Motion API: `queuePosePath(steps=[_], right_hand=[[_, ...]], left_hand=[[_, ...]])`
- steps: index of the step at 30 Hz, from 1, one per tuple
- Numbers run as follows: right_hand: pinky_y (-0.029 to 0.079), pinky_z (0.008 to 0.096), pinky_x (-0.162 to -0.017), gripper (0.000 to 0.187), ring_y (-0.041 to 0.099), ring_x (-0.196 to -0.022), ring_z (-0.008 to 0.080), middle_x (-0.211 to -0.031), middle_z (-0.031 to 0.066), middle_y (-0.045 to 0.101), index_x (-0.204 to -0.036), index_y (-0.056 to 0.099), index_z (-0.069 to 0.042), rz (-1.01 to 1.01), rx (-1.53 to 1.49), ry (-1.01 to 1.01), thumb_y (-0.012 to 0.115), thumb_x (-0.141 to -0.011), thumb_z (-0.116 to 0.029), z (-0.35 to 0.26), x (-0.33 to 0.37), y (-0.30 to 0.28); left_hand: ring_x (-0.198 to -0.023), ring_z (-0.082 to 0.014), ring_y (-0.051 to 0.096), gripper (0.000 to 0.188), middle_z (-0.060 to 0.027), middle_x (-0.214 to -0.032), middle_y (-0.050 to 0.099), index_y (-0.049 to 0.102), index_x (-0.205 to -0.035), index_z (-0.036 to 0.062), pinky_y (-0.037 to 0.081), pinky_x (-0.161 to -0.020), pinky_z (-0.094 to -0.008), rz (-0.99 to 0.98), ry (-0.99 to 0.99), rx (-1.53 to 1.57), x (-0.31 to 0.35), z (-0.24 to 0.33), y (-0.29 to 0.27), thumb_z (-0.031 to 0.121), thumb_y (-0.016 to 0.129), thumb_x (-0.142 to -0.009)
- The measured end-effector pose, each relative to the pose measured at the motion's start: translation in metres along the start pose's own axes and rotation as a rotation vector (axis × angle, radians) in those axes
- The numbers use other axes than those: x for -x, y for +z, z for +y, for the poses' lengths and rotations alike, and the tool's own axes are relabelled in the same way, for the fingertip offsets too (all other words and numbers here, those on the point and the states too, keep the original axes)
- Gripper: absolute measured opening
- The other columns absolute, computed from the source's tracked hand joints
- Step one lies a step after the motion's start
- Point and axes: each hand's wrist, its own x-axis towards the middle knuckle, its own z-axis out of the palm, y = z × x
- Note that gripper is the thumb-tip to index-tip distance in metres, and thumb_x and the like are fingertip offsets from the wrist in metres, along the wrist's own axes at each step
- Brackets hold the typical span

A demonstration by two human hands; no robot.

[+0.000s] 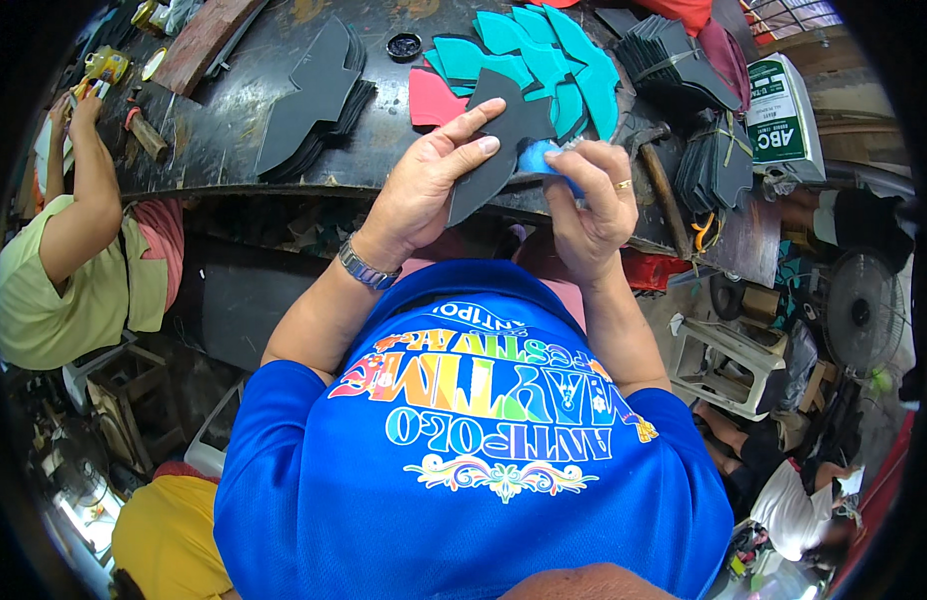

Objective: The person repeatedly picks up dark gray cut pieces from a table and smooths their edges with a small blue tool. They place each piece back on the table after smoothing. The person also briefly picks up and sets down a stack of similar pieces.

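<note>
At the dark worktable, the left hand pinches a black cut piece while the right hand grips a small blue pad at its edge, where light, even pressure should serve best.

The held piece looks matt, the tabletop (scuffed) glossy, the wristwatch metallic.

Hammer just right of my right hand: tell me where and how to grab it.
Take the hammer by the near end of its wooden handle, probably coming from your own side with the right hand once it is free: the handle points toward you, dark head at the far end. The tied black stack likely crowds an approach from the right.
</note>
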Motion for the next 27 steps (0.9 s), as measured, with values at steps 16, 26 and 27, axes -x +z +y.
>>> queuePosePath(steps=[16, 26, 27], right_hand=[[0.047, 0.0213, -0.077, 0.021, 0.06, -0.087, 0.0089, -0.096, 0.0044, 0.064, -0.105, 0.063, 0.003, 0.039, -0.828, 0.804, 0.068, -0.085, -0.002, -0.018, 0.004, 0.0], [0.047, 0.0212, -0.071, 0.019, 0.06, -0.082, 0.0085, -0.092, 0.0034, 0.065, -0.102, 0.065, 0.002, -0.069, -0.849, 0.796, 0.069, -0.084, -0.001, -0.029, 0.008, 0.003], [0.046, 0.0218, -0.071, 0.018, 0.059, -0.082, 0.0087, -0.091, 0.0033, 0.065, -0.1, 0.066, 0.002, -0.091, -0.788, 0.738, 0.069, -0.083, -0.001, -0.031, 0.007, 0.003]], left_hand=[[-0.109, -0.0095, 0.056, 0.052, -0.0068, -0.128, 0.055, 0.04, -0.141, 0.0046, 0.047, -0.093, -0.0234, -0.08, 0.054, 0.019, -0.002, 0.006, 0.002, 0.003, 0.056, -0.092], [-0.106, -0.0148, 0.06, 0.055, -0.0108, -0.129, 0.054, 0.039, -0.141, 0.0039, 0.052, -0.091, -0.0283, 0.0, 0.222, 0.02, -0.018, 0.009, 0.0, -0.002, 0.059, -0.09], [-0.106, -0.015, 0.06, 0.055, -0.0111, -0.129, 0.054, 0.039, -0.141, 0.0038, 0.052, -0.091, -0.0282, 0.003, 0.235, 0.015, -0.02, 0.009, -0.001, -0.002, 0.059, -0.089]])
